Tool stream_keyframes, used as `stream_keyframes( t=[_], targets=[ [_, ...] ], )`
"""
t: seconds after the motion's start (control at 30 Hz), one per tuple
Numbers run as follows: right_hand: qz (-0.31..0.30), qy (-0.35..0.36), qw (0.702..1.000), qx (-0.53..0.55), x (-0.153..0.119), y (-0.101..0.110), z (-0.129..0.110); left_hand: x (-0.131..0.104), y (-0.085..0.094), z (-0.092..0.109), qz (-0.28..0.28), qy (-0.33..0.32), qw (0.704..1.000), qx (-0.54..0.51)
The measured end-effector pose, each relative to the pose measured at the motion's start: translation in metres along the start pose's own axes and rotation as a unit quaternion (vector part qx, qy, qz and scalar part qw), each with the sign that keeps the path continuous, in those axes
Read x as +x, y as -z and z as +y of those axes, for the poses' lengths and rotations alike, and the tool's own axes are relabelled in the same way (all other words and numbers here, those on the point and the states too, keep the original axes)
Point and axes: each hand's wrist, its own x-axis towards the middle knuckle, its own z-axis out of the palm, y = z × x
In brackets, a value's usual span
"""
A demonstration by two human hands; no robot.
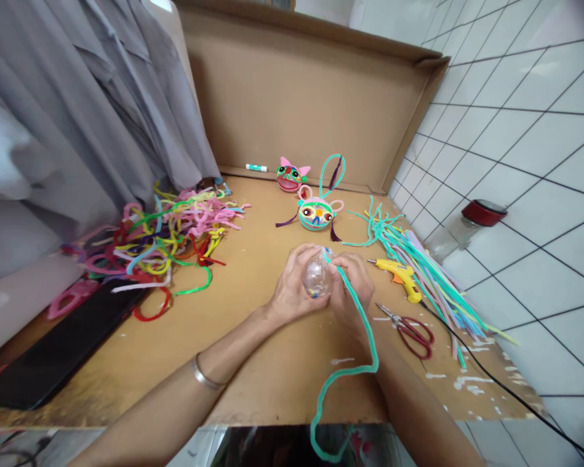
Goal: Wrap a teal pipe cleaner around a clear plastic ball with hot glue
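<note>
My left hand (294, 280) is wrapped round a clear plastic ball (316, 275) just above the table, with small coloured bits showing at its top and bottom. The fingers of my right hand (354, 285) pinch a turquoise pipe cleaner (365, 324) against the ball's upper right side. From there the pipe cleaner trails down over my right forearm and past the table's front edge. Beyond my hands sit two decorated ball faces: one with pink loop ears and dark tassels (316, 213), and one with pink pointed ears (291, 176).
Right of my hands lie a yellow hot glue gun (403, 275) with a black cord, red-handled scissors (413, 334) and a bundle of pipe cleaners (425, 279). A tangled pipe cleaner heap (160, 243) and a black flat object (63, 350) are left. Behind stand a glue stick (256, 167) and cardboard wall (302, 97).
</note>
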Motion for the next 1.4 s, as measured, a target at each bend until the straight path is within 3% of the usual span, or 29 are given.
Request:
stream_keyframes(
  t=[0.77,1.4],
  targets=[
    [-0.036,-0.013,0.999,0.001,0.0000,0.0015,0.0007,-0.0009,-0.0011,0.0023,-0.010,-0.003,0.997,-0.079],
    [-0.016,-0.015,1.000,-0.007,-0.0018,-0.0015,0.0008,0.0006,0.0005,0.0066,0.006,-0.003,1.000,-0.027]
  ],
)
